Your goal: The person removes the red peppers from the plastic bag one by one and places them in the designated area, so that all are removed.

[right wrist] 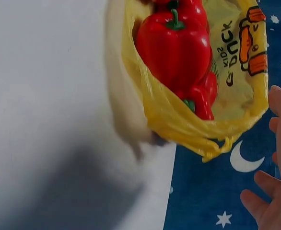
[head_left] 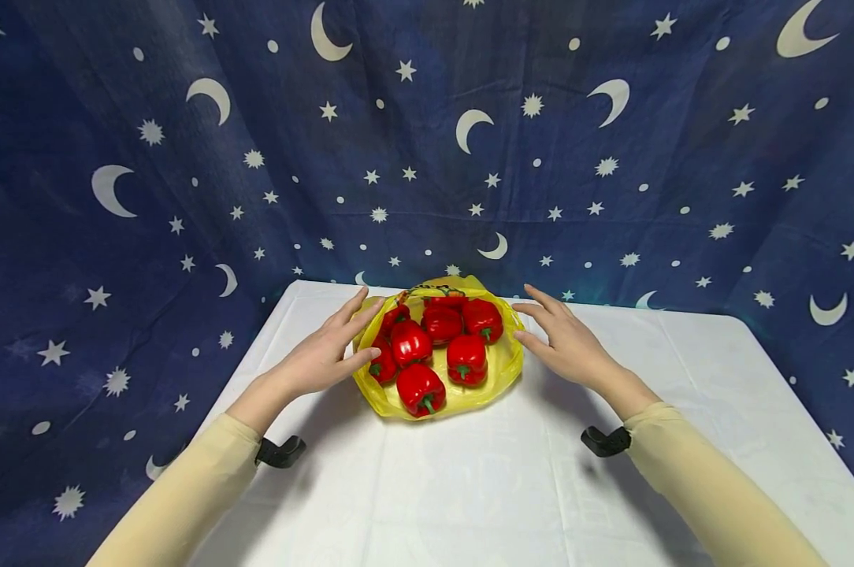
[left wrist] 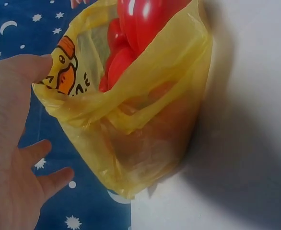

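A yellow plastic bag (head_left: 501, 386) stands with its mouth spread wide, a duck print (left wrist: 66, 67) on its inner side. Several glossy red bell peppers (head_left: 421, 389) with green stems lie inside it. To the bag's left is my left hand (head_left: 324, 350), fingers extended, its thumb overlapping the rim; whether it touches the plastic I cannot tell. On the opposite side my right hand (head_left: 569, 339) has its fingers spread beside the rim, holding nothing. In the right wrist view, fingertips (right wrist: 275, 98) come close to the bag's edge, and a large pepper (right wrist: 174, 52) shows near the opening.
Under the bag is a table with a white cloth (head_left: 469, 488). Behind and to the sides hangs a dark blue curtain (head_left: 427, 102) with moons and stars. Black straps (head_left: 281, 452) sit at both wrists over pale sleeves.
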A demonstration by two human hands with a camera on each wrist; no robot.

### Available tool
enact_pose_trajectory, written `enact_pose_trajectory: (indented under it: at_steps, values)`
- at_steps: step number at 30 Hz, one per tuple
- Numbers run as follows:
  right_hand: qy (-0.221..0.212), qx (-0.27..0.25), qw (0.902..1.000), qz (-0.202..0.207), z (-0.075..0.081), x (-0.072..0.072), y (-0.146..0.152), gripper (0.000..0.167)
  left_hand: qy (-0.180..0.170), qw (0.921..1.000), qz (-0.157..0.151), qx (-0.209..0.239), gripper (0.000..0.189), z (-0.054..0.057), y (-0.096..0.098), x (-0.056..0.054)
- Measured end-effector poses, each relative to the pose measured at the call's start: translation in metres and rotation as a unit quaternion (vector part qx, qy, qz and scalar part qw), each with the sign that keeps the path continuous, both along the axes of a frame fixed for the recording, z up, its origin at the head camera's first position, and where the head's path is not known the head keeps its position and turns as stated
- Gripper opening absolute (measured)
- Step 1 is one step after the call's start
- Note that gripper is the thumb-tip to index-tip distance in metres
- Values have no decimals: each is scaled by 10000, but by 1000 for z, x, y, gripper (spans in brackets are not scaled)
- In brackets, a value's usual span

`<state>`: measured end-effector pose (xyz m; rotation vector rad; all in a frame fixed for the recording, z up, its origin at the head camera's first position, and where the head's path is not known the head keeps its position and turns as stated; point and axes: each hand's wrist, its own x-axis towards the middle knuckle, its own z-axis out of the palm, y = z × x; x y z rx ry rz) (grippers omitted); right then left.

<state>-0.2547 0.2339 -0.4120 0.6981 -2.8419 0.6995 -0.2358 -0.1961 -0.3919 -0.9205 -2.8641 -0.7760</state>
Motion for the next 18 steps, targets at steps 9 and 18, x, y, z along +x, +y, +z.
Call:
enact_pose_trajectory:
  at_steps: [9,18]
  values:
    - [-243,-58,9996,120,-4,-3,-16,54,-321,9994,-93,-73,68,-2,11,-5]
    - [-266,-183,9994,94,-3,0,-20,60,-788,9962,-256,251,74,-6,11,-22]
